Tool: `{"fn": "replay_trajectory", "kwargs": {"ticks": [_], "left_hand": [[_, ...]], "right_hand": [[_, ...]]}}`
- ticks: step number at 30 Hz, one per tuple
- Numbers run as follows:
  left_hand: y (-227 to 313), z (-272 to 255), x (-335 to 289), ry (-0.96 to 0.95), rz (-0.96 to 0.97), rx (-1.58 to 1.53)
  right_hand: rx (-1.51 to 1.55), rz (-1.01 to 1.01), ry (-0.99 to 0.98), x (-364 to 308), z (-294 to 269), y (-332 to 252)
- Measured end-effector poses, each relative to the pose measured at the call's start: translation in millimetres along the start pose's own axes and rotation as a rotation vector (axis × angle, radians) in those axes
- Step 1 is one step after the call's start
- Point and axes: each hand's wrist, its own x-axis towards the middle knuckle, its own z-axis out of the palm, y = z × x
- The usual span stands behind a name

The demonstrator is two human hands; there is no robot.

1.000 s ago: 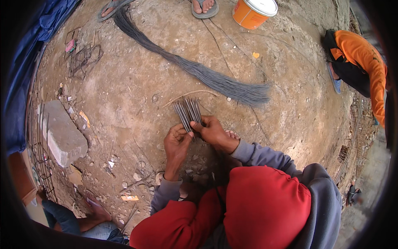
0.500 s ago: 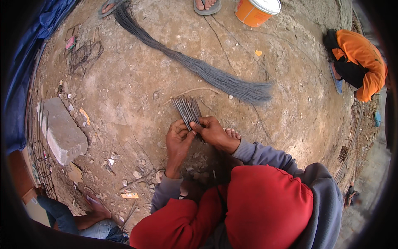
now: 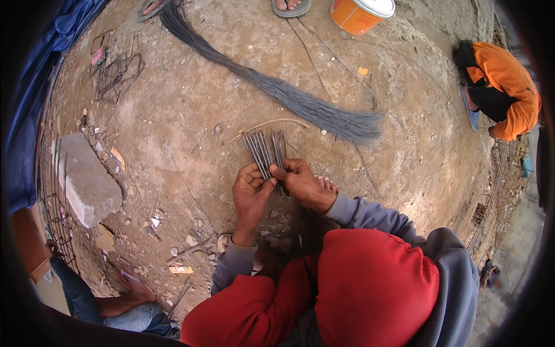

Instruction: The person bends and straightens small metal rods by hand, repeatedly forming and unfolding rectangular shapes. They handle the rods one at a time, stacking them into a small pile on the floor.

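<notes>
Between my two hands I hold a fan of short, thin metal rods (image 3: 258, 147), dark grey like nails or cut wire. My left hand (image 3: 250, 194) pinches the left part of the fan near its lower ends. Fingers of my right hand (image 3: 303, 184) are closed on the right part, the thumb beside the left thumb. The upper ends of the rods spread out and show a gap between the two groups. On the dirt beyond my hands lies a long bundle of grey wire (image 3: 277, 89), with a thin curved stick (image 3: 277, 122) nearer to me.
An orange bucket with a white lid (image 3: 358, 17) stands at the far right. A person in orange (image 3: 503, 87) crouches to the right; other people's feet show at the top and lower left. A concrete block (image 3: 87, 179), bent steel bars (image 3: 118, 75) and a blue tarp (image 3: 26, 127) are on the left.
The rods have been parted into two groups, with a gap opening between them at the top. My hands have barely shifted.
</notes>
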Motion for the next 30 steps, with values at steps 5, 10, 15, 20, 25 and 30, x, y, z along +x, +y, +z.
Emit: {"fn": "replay_trajectory", "kwargs": {"ticks": [5,10,15,20,25,30], "left_hand": [[1.9,-1.9,-0.7,0.002,-0.04,-0.073],[0.2,-5.6,-3.9,-0.041,-0.026,0.013],[-5.1,-3.6,-3.8,-0.023,-0.02,0.016],[-5.9,-4.9,-4.4,0.004,-0.015,0.084],[-0.9,-2.0,-5.0,0.005,-0.021,0.097],[1.6,-4.0,-5.4,-0.026,-0.004,0.175]], "right_hand": [[-0.013,-0.069,0.036,1.8,0.3,0.7],[0.036,-0.041,0.05,3.2,0.7,-6.1],[-0.116,-0.102,0.05,9.6,-0.6,9.1],[-0.18,-0.109,0.021,2.1,1.6,-1.1],[-0.118,-0.132,-0.012,4.8,0.3,11.3],[0.075,-0.07,-0.089,0.3,0.9,6.4]]}}
